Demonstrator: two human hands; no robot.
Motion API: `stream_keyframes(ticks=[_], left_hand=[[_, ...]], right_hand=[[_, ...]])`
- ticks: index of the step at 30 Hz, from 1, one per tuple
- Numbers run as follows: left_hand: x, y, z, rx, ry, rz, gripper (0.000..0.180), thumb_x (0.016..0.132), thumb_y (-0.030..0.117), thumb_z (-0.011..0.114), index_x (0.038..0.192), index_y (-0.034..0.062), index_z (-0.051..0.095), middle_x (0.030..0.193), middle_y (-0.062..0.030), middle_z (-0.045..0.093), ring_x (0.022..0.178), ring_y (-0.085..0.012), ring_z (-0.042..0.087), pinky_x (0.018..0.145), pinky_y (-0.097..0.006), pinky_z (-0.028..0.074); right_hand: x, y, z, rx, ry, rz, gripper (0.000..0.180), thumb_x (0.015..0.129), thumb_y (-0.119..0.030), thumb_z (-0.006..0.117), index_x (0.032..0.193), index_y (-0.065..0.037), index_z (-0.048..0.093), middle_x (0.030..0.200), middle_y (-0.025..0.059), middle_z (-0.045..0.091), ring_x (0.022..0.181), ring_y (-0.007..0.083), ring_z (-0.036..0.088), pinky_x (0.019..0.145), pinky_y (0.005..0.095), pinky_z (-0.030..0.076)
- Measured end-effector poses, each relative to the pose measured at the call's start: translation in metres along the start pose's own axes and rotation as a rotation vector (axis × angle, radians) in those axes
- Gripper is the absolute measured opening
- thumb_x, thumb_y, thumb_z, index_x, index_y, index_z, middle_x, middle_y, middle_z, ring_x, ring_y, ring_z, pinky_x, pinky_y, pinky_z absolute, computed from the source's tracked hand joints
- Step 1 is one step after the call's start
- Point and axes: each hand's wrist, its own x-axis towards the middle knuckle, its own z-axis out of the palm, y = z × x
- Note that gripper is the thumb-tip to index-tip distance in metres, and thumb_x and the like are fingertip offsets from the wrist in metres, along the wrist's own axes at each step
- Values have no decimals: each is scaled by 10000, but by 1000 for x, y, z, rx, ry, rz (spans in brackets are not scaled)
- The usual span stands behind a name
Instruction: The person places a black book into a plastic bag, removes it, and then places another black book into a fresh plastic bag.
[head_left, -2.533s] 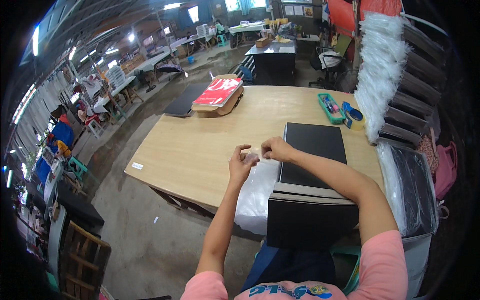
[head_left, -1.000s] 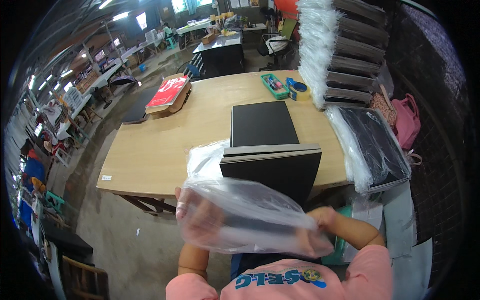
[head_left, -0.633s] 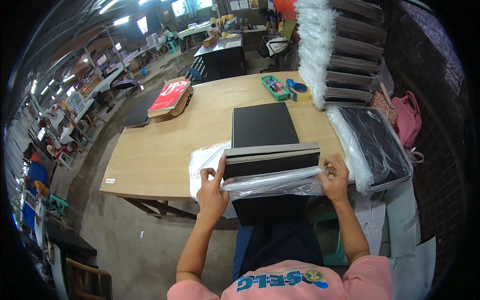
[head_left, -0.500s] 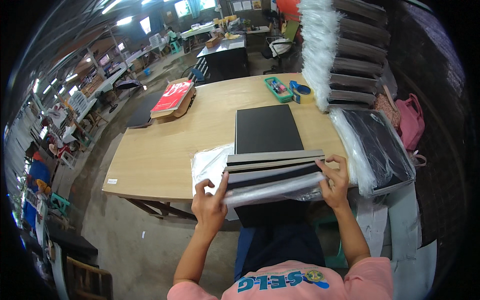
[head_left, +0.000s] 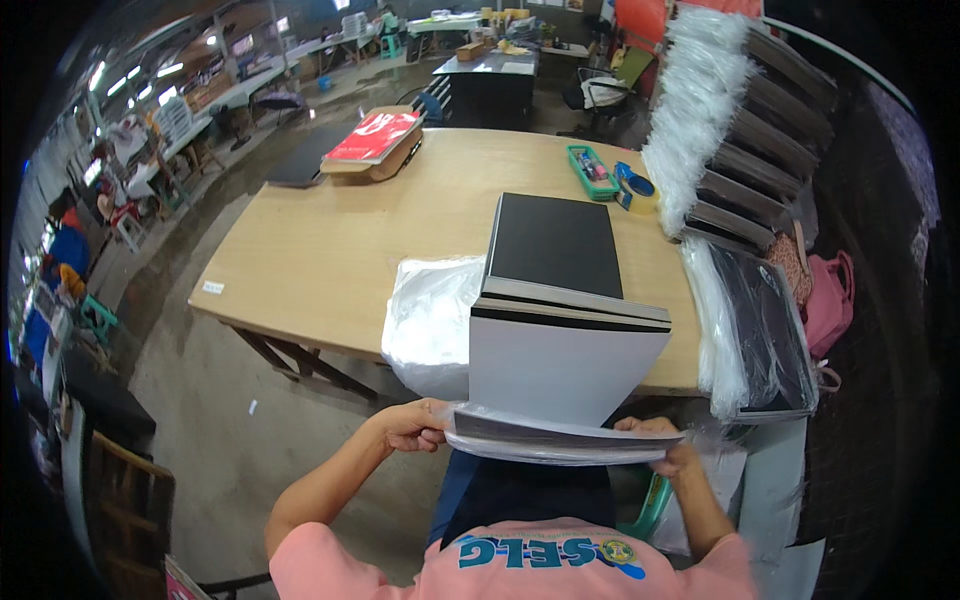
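Observation:
My left hand (head_left: 415,425) is closed on the left edge of a clear plastic sleeve (head_left: 560,445), just in front of my body. On the sleeve's other end my right hand (head_left: 655,437) is closed too, partly behind the plastic. A dark, thin flat edge shows inside the sleeve's mouth. Between sleeve and table edge stands a pale grey flat panel (head_left: 560,370), its lower end hidden by the sleeve. Behind it, a stack of black-covered boards or folders (head_left: 555,245) lies on the table. White plastic sleeves (head_left: 432,320) lie left of the stack, overhanging the edge.
The wooden table (head_left: 330,240) carries a red-covered book (head_left: 375,137), a green tray of pens (head_left: 592,172) and tape rolls (head_left: 635,190). On the right stand a tall pile of plastic-wrapped black folders (head_left: 745,200), more wrapped ones (head_left: 760,330) and a pink bag (head_left: 828,300).
Both hands have come down and nearer my body with the sleeve, away from the stack's edge. The pale grey panel now shows between stack and sleeve. The view has shifted a little.

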Motion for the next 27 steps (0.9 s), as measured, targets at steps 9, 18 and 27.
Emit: stream_keyframes(ticks=[9,18,27], left_hand=[[59,-98,-115,34,120,91,141,877,139,630,971,51,570,799,12,614,677,-60,606,589,-172,508],[116,-110,-154,475,548,318,410,738,212,778,1028,11,569,901,-90,613,810,-146,596,717,-261,511],[136,-142,-120,975,726,713,745,799,445,662,1260,-82,408,1227,-299,486,1169,-370,471,971,-392,382]], right_hand=[[-12,65,-39,-366,45,-32,95,720,-62,676,755,22,650,964,76,556,963,160,502,844,267,368],[63,142,-112,-684,574,22,115,643,-72,743,669,0,657,661,63,629,625,144,563,602,278,440],[87,172,-98,-596,302,-412,659,861,-217,646,1366,28,300,1266,147,474,1174,229,447,965,333,374]])
